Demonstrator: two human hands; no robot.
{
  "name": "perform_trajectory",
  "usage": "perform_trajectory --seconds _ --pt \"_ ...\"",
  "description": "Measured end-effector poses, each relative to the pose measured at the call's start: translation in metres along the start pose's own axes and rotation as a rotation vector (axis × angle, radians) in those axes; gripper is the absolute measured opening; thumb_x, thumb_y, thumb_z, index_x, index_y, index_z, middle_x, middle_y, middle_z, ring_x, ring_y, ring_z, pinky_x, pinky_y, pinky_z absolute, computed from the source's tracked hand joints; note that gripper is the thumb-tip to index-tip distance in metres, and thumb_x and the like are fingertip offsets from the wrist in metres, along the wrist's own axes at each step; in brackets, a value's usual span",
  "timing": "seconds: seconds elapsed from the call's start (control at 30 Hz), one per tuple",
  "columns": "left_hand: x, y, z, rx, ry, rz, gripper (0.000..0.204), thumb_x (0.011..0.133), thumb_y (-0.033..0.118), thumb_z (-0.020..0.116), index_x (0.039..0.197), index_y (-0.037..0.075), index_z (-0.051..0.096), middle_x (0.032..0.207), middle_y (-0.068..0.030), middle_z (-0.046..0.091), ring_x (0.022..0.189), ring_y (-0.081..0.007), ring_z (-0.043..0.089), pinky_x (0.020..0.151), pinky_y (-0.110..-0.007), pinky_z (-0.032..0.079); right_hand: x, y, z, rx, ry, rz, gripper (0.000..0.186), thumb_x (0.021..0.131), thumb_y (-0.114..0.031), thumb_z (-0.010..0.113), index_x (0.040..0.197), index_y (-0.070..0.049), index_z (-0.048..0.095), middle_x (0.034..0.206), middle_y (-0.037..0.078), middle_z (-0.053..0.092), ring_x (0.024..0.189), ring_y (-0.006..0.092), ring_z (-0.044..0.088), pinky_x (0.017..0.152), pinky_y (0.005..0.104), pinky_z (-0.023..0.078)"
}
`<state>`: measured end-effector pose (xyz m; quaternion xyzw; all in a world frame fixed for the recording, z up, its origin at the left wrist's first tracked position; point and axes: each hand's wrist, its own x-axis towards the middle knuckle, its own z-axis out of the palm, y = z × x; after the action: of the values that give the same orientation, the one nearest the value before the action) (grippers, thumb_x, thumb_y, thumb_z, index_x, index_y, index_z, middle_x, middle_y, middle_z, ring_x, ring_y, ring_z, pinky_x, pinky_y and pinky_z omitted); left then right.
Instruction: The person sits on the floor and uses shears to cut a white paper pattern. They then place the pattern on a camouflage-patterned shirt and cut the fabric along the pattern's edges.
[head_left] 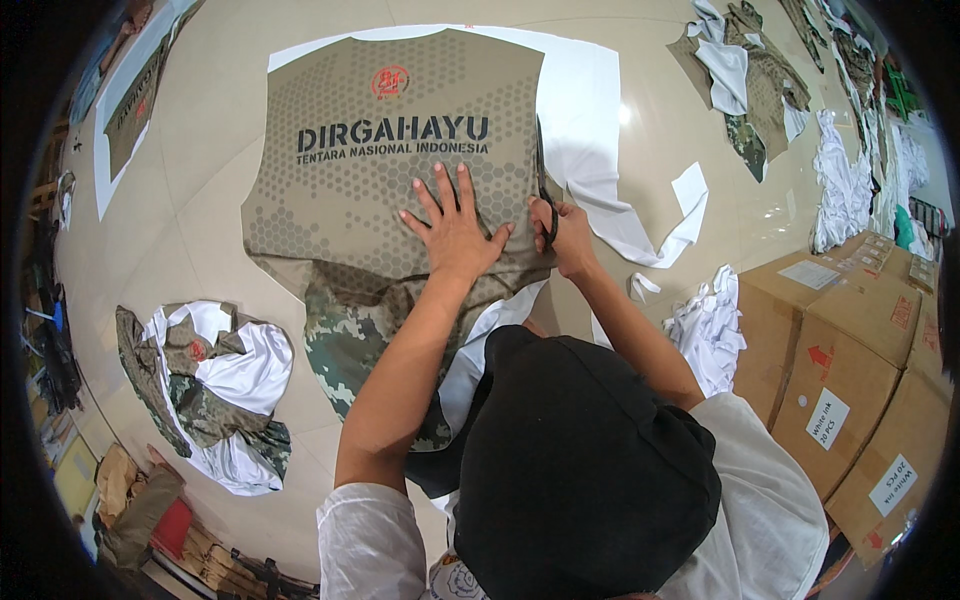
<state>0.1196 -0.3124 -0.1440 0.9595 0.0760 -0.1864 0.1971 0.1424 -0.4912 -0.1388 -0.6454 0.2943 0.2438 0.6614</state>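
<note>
A brown printed fabric panel (360, 205) lies spread on the floor, patterned with hexagons and bearing a red emblem and dark lettering. My left hand (455, 232) rests flat on its middle, fingers spread. At the panel's right edge my right hand (568, 238) is closed round the handles of black scissors (541, 165), whose blades point away from me along the border of the print. White margin fabric (582, 110) lies beyond that edge, running into a loose curling strip (640, 235). Camouflage-printed fabric (345, 325) is bunched at the panel's near end, partly hidden by my left forearm.
A heap of cut camouflage and white pieces (215, 385) lies at the left. Cardboard boxes (850, 320) stand at the right beside crumpled white scraps (708, 330). More printed pieces (745, 75) lie far right, and another white-edged panel (140, 110) far left.
</note>
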Motion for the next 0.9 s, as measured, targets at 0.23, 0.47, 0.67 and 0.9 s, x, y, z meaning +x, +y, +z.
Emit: perform_trajectory --seconds 0.23,0.47,0.67,0.9 --pt "0.0 0.0 0.0 0.004 -0.003 0.002 0.122 0.083 0.058 0.077 0.17 0.013 0.004 0.176 -0.0204 -0.004 0.158 -0.0548 -0.008 0.116 -0.083 0.002 0.006 -0.001 0.002 0.03 0.002 0.017 0.034 0.088 -0.033 0.079 0.077 -0.007 0.061 0.065 0.001 0.057 0.051 0.0123 0.053 0.048 0.0292 0.042" --pt "0.0 0.0 0.0 -0.005 -0.013 0.001 0.122 0.083 0.058 0.077 0.17 0.012 0.004 0.176 -0.0207 -0.005 0.158 -0.0548 -0.009 0.116 -0.083 0.001 0.008 0.001 0.002 0.017 0.013 -0.005 0.035 0.088 -0.033 0.08 0.076 -0.006 0.061 0.064 0.002 0.058 0.05 0.0127 0.053 0.047 0.0292 0.042" --pt "0.0 0.0 0.0 -0.013 -0.009 0.0 0.122 0.083 0.059 0.077 0.17 0.012 0.005 0.176 -0.0204 -0.005 0.158 -0.0545 -0.009 0.116 -0.082 0.0 0.011 0.006 0.004 0.028 0.01 -0.027 0.036 0.088 -0.033 0.08 0.076 -0.005 0.061 0.064 0.002 0.058 0.049 0.013 0.054 0.046 0.0289 0.041" --pt "0.0 -0.001 0.001 -0.017 -0.002 0.004 0.122 0.083 0.058 0.077 0.17 0.013 0.005 0.176 -0.0203 -0.005 0.158 -0.0542 -0.009 0.116 -0.082 0.0 0.005 -0.001 0.01 0.037 0.021 -0.023 0.034 0.088 -0.029 0.079 0.074 -0.005 0.06 0.063 0.002 0.057 0.05 0.0132 0.054 0.046 0.0298 0.041"
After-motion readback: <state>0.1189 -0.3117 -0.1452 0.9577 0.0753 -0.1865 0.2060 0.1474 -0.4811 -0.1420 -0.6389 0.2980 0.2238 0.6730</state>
